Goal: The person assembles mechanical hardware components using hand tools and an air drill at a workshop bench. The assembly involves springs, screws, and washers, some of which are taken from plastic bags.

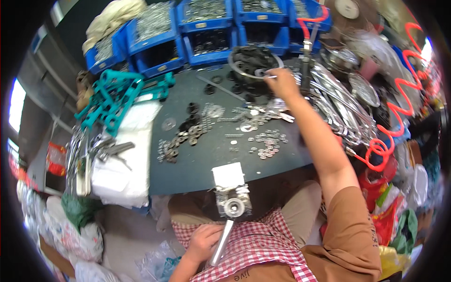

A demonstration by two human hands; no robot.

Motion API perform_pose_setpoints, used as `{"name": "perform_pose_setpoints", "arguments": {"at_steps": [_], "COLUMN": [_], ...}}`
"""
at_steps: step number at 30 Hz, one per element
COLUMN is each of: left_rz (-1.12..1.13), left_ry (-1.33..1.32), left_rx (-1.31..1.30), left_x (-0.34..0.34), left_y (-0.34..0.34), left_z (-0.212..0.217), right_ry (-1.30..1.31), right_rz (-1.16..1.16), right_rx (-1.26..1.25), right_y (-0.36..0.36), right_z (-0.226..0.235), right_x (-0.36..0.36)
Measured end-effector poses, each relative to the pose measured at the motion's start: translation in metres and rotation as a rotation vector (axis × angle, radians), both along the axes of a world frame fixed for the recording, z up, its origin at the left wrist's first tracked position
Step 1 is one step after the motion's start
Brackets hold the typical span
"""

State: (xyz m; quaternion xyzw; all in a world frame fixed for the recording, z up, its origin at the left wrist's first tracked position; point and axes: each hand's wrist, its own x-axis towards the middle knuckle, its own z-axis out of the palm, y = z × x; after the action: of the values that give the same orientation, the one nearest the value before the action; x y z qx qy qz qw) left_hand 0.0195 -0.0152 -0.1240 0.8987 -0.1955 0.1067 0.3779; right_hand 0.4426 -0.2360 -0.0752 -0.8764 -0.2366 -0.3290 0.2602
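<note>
At my far left, a white plastic bag (77,235) sits on the floor. Along the back of the worktop (197,176), the leftmost blue bin (103,65) holds small silvery pieces. Next to it, an upper bin (152,42) is heaped with silver metal parts, above a lower bin (164,69) with a dark interior. The middle upper bin (216,23) holds more silvery parts; the one beneath (209,58) holds dark ones. Near my lap, my left hand (205,240) lies against the lever (222,242) of a metal fixture (233,207) at the worktop's near edge; I cannot tell whether it grips. Before the bins, a metal bowl (238,70) is piled with dark parts (253,58). At its right rim is my right hand (283,83), fingers drawn together by a slim pale piece (269,76); I cannot tell if they pinch it.
</note>
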Motion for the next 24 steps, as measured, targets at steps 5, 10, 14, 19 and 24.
{"name": "perform_pose_setpoints", "arguments": {"at_steps": [5, 10, 14, 19, 24], "left_rz": [0.265, 0.583, 0.856, 0.879, 1.138], "left_ry": [0.001, -0.094, -0.058, -0.211, -0.035], "left_rx": [0.12, 0.161, 0.019, 0.477, 0.403], "left_x": [-0.016, -0.002, 0.044, 0.145, 0.242], "left_y": [0.04, 0.121, 0.199, 0.273, 0.316], "left_z": [-0.001, 0.033, 0.061, 0.066, 0.056], "right_ry": [0.351, 0.435, 0.41, 0.46, 0.636], "right_rz": [-0.407, -0.453, -0.404, -0.22, 0.073], "right_rx": [-0.319, -0.407, -0.165, 0.169, 0.561], "right_y": [0.01, -0.005, -0.014, -0.03, -0.024], "right_z": [0.021, 0.012, 0.003, 0.012, 0.017], "right_x": [0.046, 0.078, 0.079, 0.06, 0.008]}}
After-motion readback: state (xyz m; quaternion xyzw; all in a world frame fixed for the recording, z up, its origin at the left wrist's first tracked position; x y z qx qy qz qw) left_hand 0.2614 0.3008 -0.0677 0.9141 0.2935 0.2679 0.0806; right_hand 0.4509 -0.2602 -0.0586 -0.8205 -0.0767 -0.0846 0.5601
